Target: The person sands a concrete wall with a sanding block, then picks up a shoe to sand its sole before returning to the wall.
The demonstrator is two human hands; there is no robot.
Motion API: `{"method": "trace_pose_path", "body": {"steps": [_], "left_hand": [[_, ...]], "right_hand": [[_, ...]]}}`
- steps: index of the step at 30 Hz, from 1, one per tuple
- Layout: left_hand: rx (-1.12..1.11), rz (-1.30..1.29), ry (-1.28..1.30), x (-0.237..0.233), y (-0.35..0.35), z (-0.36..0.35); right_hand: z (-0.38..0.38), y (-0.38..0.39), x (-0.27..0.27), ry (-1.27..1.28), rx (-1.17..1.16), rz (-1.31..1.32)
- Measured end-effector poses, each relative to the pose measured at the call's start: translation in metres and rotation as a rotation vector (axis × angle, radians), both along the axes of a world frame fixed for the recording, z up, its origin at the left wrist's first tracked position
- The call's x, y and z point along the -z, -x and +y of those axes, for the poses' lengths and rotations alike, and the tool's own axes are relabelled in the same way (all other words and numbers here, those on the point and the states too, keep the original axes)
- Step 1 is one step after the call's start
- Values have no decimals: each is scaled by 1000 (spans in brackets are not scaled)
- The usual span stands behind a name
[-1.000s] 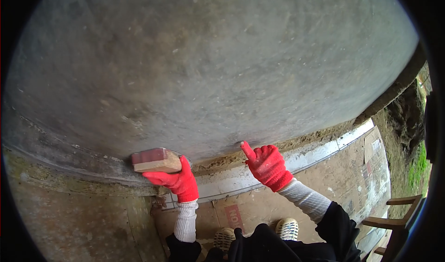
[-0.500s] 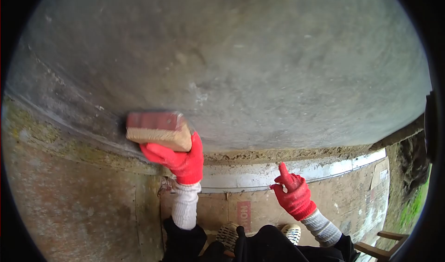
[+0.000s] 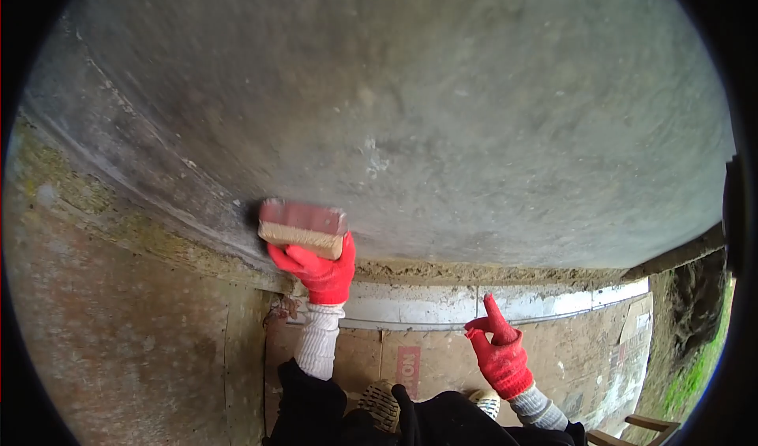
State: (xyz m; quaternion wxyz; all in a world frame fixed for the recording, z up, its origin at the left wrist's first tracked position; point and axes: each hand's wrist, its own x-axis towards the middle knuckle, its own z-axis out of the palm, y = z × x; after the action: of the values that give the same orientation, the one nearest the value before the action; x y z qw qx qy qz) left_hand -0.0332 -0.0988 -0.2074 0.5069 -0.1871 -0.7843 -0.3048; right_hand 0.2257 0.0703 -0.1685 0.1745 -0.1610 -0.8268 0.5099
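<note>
My left hand (image 3: 317,276), in a red knit glove, is closed around a thick two-layer block (image 3: 302,226). The block is dark red on its upper part and tan with a rough, streaked side below. It lies against the large grey, smooth-looking surface (image 3: 442,130), near that surface's lower edge; contact under it is hidden. My right hand (image 3: 502,357), also gloved in red, hovers above the pale metal strip and cardboard. Its index finger points out, the other fingers are partly bent, and I see nothing held in it.
A crumbly earthen ledge (image 3: 474,274) runs along the grey surface's base, above a whitish strip (image 3: 430,304). Cardboard (image 3: 450,351) with red print covers the floor by my shoes (image 3: 380,405). A worn brownish panel (image 3: 118,335) lies left; a wooden frame piece (image 3: 651,424) is at lower right.
My left hand and the block now appear further right and slightly lower in the view. The view itself has shifted a little. My right hand sits a bit lower, index finger still extended.
</note>
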Motion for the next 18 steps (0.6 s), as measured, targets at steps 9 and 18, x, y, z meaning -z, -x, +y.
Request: {"method": "trace_pose_path", "body": {"steps": [9, 18], "left_hand": [[56, -27, -58, -35, -11, 11], [5, -312, -242, 10, -14, 10]], "right_hand": [[-4, -19, -4, 63, -28, -88], [-10, -26, 3, 117, -30, -82]]}}
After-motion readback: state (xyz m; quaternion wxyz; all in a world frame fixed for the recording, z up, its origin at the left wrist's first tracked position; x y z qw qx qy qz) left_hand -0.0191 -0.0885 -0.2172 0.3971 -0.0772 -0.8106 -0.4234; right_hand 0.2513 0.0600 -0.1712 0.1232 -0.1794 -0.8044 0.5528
